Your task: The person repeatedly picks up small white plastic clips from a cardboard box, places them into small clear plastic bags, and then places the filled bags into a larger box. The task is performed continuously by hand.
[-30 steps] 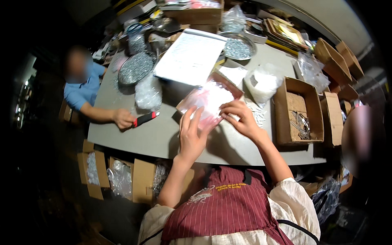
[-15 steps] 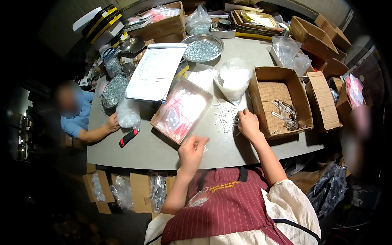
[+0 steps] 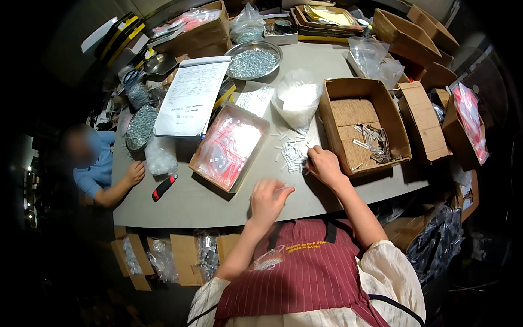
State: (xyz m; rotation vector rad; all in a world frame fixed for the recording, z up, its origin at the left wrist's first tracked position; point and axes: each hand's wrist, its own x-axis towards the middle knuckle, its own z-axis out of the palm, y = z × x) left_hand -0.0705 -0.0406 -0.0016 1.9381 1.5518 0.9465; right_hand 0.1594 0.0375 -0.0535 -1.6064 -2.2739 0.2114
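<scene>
I have the right hand [image 3: 326, 167] with fingers bent together at the edge of a loose pile of small white plastic tubes [image 3: 295, 155]; I can't tell whether one is pinched. The left hand [image 3: 265, 201] is half-curled, blurred, its grip unclear. Just beyond its fingers sits a shallow cardboard box [image 3: 247, 115] of clear, red-edged plastic bags, probably for short reach.

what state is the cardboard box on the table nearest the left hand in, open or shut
Open: no lid covers the cardboard box, and the red-lined clear plastic bags inside show from above.
</scene>
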